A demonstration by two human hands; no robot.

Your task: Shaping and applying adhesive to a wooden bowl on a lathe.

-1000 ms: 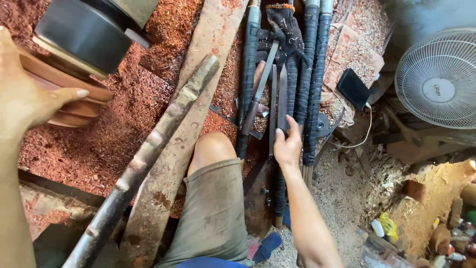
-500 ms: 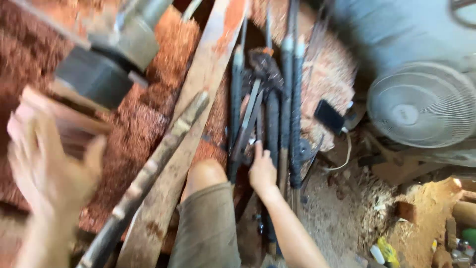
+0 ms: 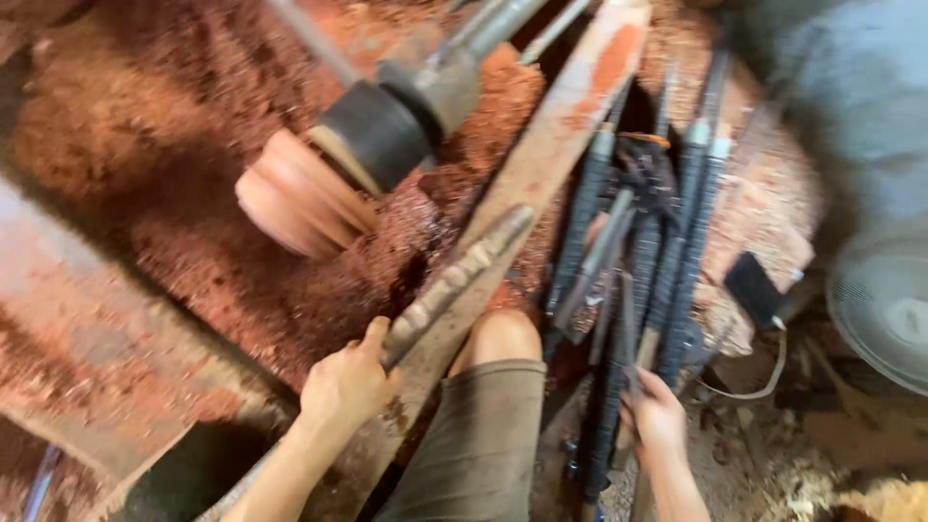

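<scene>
Left hand (image 3: pixel 348 387) at lower centre grasps a long metal bar (image 3: pixel 454 285); right hand (image 3: pixel 655 416), lower right, is clenched on 1 of the wrapped tool handles (image 3: pixel 619 387).

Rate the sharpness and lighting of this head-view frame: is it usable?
Head view: motion blur smears the whole frame; the wooden piece on the lathe is a soft streak, and the fan at the right edge is washed out. Left hand on the tool rest bar and right hand among the long tools stay readable. Warm light, no glare.
</scene>
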